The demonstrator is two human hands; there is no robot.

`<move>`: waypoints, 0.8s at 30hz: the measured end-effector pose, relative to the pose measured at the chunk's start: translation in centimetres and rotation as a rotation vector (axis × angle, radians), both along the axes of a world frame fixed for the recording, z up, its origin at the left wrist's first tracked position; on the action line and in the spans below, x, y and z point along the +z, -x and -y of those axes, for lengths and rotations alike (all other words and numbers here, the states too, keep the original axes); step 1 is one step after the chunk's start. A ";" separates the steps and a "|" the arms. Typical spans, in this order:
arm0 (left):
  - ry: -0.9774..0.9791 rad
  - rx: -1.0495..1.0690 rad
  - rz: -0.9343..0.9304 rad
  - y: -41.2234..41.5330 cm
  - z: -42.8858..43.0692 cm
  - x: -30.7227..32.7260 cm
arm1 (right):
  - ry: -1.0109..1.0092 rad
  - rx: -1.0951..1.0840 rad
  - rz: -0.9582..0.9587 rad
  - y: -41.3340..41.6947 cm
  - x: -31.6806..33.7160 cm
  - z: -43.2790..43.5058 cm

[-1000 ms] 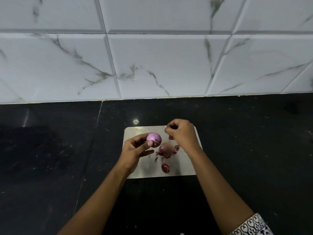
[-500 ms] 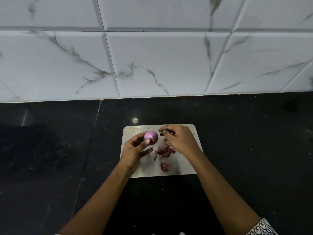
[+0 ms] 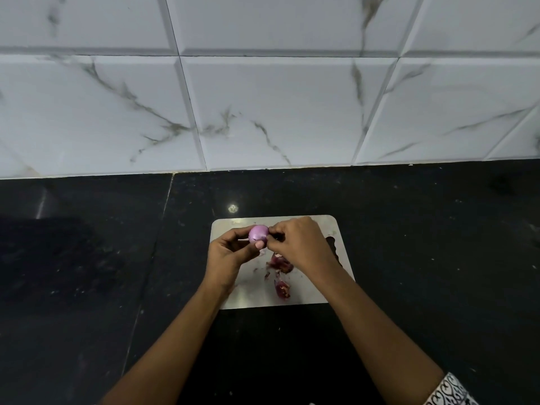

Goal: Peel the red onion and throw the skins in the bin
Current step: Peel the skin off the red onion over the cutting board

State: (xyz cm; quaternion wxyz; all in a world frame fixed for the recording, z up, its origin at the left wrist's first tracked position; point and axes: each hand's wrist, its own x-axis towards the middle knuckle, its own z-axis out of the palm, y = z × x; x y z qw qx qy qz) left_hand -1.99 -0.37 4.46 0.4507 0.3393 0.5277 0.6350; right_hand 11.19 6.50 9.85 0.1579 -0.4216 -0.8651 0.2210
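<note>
A small purple-pink red onion (image 3: pixel 258 233) is held above the steel cutting board (image 3: pixel 309 290). My left hand (image 3: pixel 230 255) grips it from the left and below, thumb on its near side. My right hand (image 3: pixel 301 244) pinches at the onion's right side with its fingertips. Dark red onion skins (image 3: pixel 280 263) lie on the board under my right wrist, with another skin piece (image 3: pixel 283 288) nearer the front edge. No bin is in view.
The board lies on a black stone counter (image 3: pixel 423 258) that runs left and right. A white marble-tiled wall (image 3: pixel 263 112) rises behind it. A patterned sleeve cuff (image 3: pixel 447 390) shows at the lower right.
My right hand moved left from over the skins on the board and now pinches at the onion. My left hand kept its hold on the onion, turning it slightly.
</note>
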 end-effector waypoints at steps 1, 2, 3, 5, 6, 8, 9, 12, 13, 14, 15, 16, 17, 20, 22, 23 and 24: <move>-0.008 0.007 -0.026 0.1 0.0 0.0 | -0.018 -0.010 -0.003 0.2 -0.2 0.2; -0.014 0.015 -0.049 0.1 0.0 0.0 | -0.033 -0.021 -0.011 0.3 -0.4 0.4; -0.018 0.024 -0.064 0.1 0.1 0.0 | -0.050 -0.031 -0.013 0.5 -0.5 0.6; -0.022 0.055 -0.078 -0.1 0.2 -0.1 | -0.087 -0.044 0.006 0.7 -0.6 0.8; -0.025 0.067 -0.076 -0.2 0.2 -0.2 | -0.092 -0.043 0.014 0.8 -0.6 0.9; -0.025 0.062 -0.079 0.0 0.3 -0.3 | -0.082 -0.026 0.029 0.8 -0.6 1.0; -0.022 0.046 -0.096 0.2 0.4 -0.5 | -0.083 -0.013 0.043 0.8 -0.6 1.1; -0.010 0.017 -0.145 0.8 0.5 -0.9 | -0.113 0.006 0.052 0.7 -1.1 1.4; -0.009 0.017 -0.138 0.8 0.6 -0.9 | -0.118 0.000 0.048 0.8 -1.2 1.5; -0.011 0.021 -0.129 0.7 0.5 -0.9 | -0.119 -0.009 0.043 0.9 -1.2 1.5; -0.016 0.021 -0.118 0.6 0.5 -0.9 | -0.122 -0.018 0.040 1.0 -1.2 1.5; -0.021 0.020 -0.112 0.6 0.5 -0.9 | -0.126 -0.025 0.038 1.1 -1.3 1.5; -0.024 0.017 -0.110 0.5 0.5 -0.8 | -0.132 -0.030 0.037 1.2 -1.3 1.4; -0.024 0.012 -0.137 0.8 0.3 -0.9 | -0.135 -0.057 0.016 1.1 -1.6 1.3; -0.030 0.009 -0.130 0.9 0.3 -1.0 | -0.122 -0.081 -0.011 1.1 -1.6 1.2; -0.036 0.007 -0.094 0.7 0.3 -1.0 | -0.108 -0.091 -0.031 1.1 -1.4 1.0; -0.040 0.007 -0.039 0.6 0.4 -1.0 | -0.083 -0.101 -0.063 1.0 -1.2 0.7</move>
